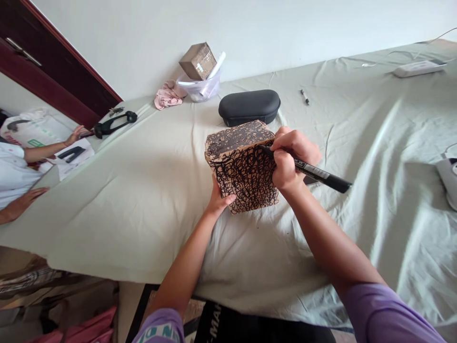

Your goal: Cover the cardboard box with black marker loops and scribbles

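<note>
A cardboard box (246, 178) covered in black looping scribbles stands on the cloth in front of me. Its top is scribbled more densely than the side facing me. My left hand (220, 197) grips the box at its lower left, thumb on the near face and the other fingers hidden behind the edge. In my right hand (293, 157) is a black marker pen (321, 175), its tip against the upper right of the near face. A black zip case (249, 106) lies just behind the box.
Toward the wall, a plastic basin (200, 89) holds a brown box (198, 61), beside a pink cloth (169, 95). A marker cap (304, 97) and a white power strip (420, 68) lie right. At left, another person's hand (75, 135) is near a black strap-like object (114, 125).
</note>
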`<state>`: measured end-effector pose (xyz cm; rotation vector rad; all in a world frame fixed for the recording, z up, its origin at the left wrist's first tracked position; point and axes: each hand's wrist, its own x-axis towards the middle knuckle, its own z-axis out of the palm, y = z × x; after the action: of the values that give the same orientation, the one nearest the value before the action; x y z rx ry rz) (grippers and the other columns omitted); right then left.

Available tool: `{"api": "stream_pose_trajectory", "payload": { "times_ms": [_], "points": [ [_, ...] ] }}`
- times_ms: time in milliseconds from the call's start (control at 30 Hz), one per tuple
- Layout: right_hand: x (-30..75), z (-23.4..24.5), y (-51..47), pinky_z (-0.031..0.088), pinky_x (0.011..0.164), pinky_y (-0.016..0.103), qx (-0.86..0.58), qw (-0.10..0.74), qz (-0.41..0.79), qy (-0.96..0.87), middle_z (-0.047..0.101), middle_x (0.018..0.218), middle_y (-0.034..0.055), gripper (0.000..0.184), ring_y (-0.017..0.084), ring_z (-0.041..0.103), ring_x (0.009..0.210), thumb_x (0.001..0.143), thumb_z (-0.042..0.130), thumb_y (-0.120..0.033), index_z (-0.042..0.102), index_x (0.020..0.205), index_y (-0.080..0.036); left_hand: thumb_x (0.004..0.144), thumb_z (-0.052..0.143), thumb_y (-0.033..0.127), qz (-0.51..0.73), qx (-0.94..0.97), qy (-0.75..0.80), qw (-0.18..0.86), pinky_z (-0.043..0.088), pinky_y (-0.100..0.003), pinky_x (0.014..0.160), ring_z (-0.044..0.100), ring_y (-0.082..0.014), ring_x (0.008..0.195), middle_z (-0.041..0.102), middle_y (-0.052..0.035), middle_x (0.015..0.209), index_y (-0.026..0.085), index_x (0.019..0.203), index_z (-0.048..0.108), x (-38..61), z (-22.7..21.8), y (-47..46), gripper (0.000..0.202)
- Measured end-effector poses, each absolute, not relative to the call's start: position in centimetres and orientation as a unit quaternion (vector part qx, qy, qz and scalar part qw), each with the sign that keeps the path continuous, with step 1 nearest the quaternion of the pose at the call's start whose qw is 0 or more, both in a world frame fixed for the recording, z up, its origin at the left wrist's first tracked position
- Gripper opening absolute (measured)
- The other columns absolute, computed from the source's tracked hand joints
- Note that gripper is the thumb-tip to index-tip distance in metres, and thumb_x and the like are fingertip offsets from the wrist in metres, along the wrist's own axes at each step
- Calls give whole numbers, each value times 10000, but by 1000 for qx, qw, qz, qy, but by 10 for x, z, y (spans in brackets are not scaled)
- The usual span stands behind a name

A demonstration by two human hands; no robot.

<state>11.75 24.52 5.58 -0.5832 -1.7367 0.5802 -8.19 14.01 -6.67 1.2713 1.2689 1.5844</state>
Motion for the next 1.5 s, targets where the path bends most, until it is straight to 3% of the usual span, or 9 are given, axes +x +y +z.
{"api": "stream_pose_trajectory", "payload": {
  "times_ms": [233, 467, 633, 733, 800, 967, 1100, 1233, 1500],
  "points": [
    [108, 61, 233, 557, 808, 488, -223, 643, 227, -697, 499, 720, 31, 120, 262, 555, 721, 891, 528, -343, 549, 783, -297, 617, 882, 761, 615, 502, 490, 361, 371, -648, 1294, 478, -450, 1530, 517, -185, 1609, 280, 1589, 361, -83, -65, 138, 1203],
    [125, 87, 234, 560, 687, 418, -293, 658, 267, -640, 625, 815, 32, 163, 239, 641, 709, 1004, 514, -475, 560, 966, -323, 594, 870, 791, 623, 498, 491, 351, 384, -629, 1286, 479, -447, 1527, 516, -176, 1612, 289, 1587, 367, -84, -70, 141, 1221],
    [154, 100, 256, 346, 469, 331, -314, 715, 269, -564, 512, 660, -32, 253, 174, 490, 516, 1041, 540, -555, 494, 958, -321, 619, 849, 792, 628, 500, 488, 341, 421, -605, 1257, 536, -428, 1474, 576, -171, 1545, 275, 1549, 417, -89, -78, 144, 1149],
    [180, 74, 270, 424, 523, 320, -361, 626, 318, -614, 618, 746, -15, 168, 151, 513, 543, 957, 667, -443, 569, 979, -308, 639, 830, 790, 639, 490, 488, 336, 403, -590, 1272, 531, -408, 1485, 591, -152, 1532, 279, 1531, 461, -92, -86, 146, 1092],
    [195, 46, 275, 518, 604, 333, -343, 544, 435, -630, 733, 1027, 33, 308, 154, 635, 644, 858, 707, -309, 626, 1155, -305, 639, 834, 774, 653, 469, 487, 342, 362, -583, 1303, 497, -398, 1522, 582, -135, 1550, 287, 1516, 497, -94, -90, 146, 1058],
    [205, -16, 265, 537, 532, 321, -339, 452, 671, -480, 752, 1123, 70, 352, 194, 724, 689, 823, 639, -418, 610, 1146, -283, 574, 884, 720, 688, 394, 478, 379, 376, -560, 1304, 535, -377, 1489, 633, -105, 1506, 288, 1429, 597, -96, -96, 146, 1000],
    [190, -41, 250, 518, 558, 316, -401, 417, 528, -622, 767, 1132, 83, 446, 161, 656, 606, 808, 641, -303, 591, 1249, -258, 543, 888, 725, 694, 367, 474, 397, 442, -564, 1254, 606, -381, 1408, 702, -112, 1414, 281, 1396, 639, -97, -95, 144, 993],
    [180, -45, 243, 567, 855, 419, -488, 302, 273, -772, 790, 1165, 172, 533, 275, 746, 895, 908, 563, -243, 600, 1433, -156, 513, 876, 746, 701, 327, 479, 415, 493, -583, 1200, 654, -391, 1344, 739, -116, 1357, 275, 1389, 655, -98, -94, 144, 1019],
    [150, -19, 261, 551, 865, 417, -582, 79, 195, -786, 792, 1182, 191, 488, 385, 749, 1119, 1001, 595, -539, 703, 1344, -209, 496, 900, 727, 702, 354, 477, 394, 450, -591, 1247, 635, -388, 1371, 713, -112, 1408, 278, 1390, 642, -94, -93, 147, 1034]
  ]
}}
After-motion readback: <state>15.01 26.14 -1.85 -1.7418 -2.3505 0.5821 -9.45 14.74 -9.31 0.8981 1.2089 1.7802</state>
